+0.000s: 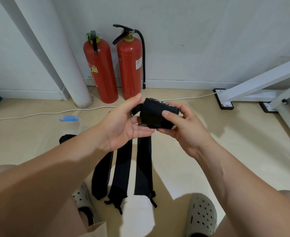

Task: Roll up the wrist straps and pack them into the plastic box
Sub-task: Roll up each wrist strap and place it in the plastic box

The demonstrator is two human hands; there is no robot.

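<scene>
Right fingers: thumb [165,114] pressed flat on the face of the rolled strap [155,117]; the other fingers curl round its far side.
Left fingers: thumb raised over the loose tail, the rest lying under the roll, slightly curled. I read this as cradling.
Hands: left hand [123,124] and right hand [183,129] meet on the roll, which is held in the air above the floor.
Step in hand: in my judgement, closing off the last turn of this roll.
Below: three flat straps [122,168] lie side by side on the floor, unrolled, between two sandals [201,214].
Box location: I cannot place the plastic box for certain. A faint clear shape with a blue part [68,118] at left may be it.
Next move: calls for keeping the roll tight as one hand lets go, then finding the box.
Beyond: two fire extinguishers [130,65] against the wall.
</scene>
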